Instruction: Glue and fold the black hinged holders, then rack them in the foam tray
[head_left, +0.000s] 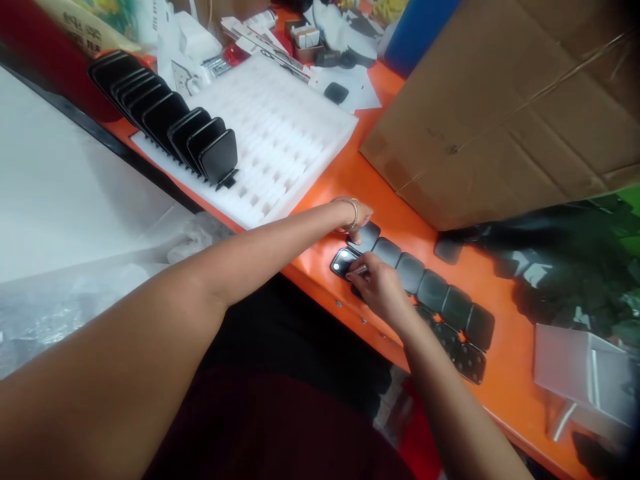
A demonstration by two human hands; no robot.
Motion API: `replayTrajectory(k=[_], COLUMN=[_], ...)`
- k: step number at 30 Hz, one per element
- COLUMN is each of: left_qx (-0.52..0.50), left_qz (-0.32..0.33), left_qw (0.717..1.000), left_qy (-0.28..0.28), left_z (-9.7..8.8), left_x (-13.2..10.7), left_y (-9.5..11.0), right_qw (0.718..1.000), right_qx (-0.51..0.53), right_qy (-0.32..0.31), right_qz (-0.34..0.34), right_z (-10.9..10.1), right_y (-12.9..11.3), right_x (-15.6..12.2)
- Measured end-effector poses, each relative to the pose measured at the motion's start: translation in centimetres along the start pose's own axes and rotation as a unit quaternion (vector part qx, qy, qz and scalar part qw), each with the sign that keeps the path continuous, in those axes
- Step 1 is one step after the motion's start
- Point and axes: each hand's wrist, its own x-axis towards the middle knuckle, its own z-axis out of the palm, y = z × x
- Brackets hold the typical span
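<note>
Pinch at the near end of the rows, as I see it from beside the table (515,363). The right hand (380,283) bunches its fingers narrowly over a shiny black tray (341,261) marked with pale round spots; whether they are closed on a small piece or on the tray's rim, I cannot tell. The left hand (361,216), thumb pointing down, meets the first black plate (369,233) just above; its curled fingers hide whether they hold anything.

Principal risk: the tray sits near the table's front edge, so a sideways push from the right fingers could slide it toward the drop, more so if the left thumb bears on the plate alone. A hurried pinch may also leave a piece crooked.

Further out, the other plates (433,290) lie almost touching; a dragging right forearm, which passes close over the spotted lower row (473,363), might skew them. Beyond the left arm, upright black pieces (220,157) lean closely in the foam block (320,107); an elbow knock could topple several.
</note>
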Motion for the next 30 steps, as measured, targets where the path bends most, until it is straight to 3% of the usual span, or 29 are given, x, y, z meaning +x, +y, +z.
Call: replayTrajectory(k=[12,17,21,25,30], left_qx=[0.004,-0.008,0.002,-0.023,-0.020], left_qz=[0.008,-0.013,-0.009,0.001,0.004], left_qw=[1.000,1.000,1.000,0.999,1.000], left_qy=[0.011,0.004,-0.003,0.027,0.019], left_z=[0.1,-0.2,-0.3,-0.2,-0.3], left_x=[0.6,-0.1,-0.5,-0.5,-0.9], left_y=[0.0,0.4,0.5,0.4,0.5], right_qw=[0.993,0.982,0.957,0.959,0.989], right_qx=[-0.095,-0.037,0.135,0.224,0.126], right_qy=[-0.011,-0.155,-0.250,-0.173,-0.070], right_qz=[-0.074,-0.097,-0.054,-0.019,-0.019], right_z=[-0.3,-2.5,-4.1,-3.9,-1.6], right_y=[-0.2,-0.3,0.3,0.8,0.4], right_x=[-0.6,0.7,0.6,-0.2,-0.2])
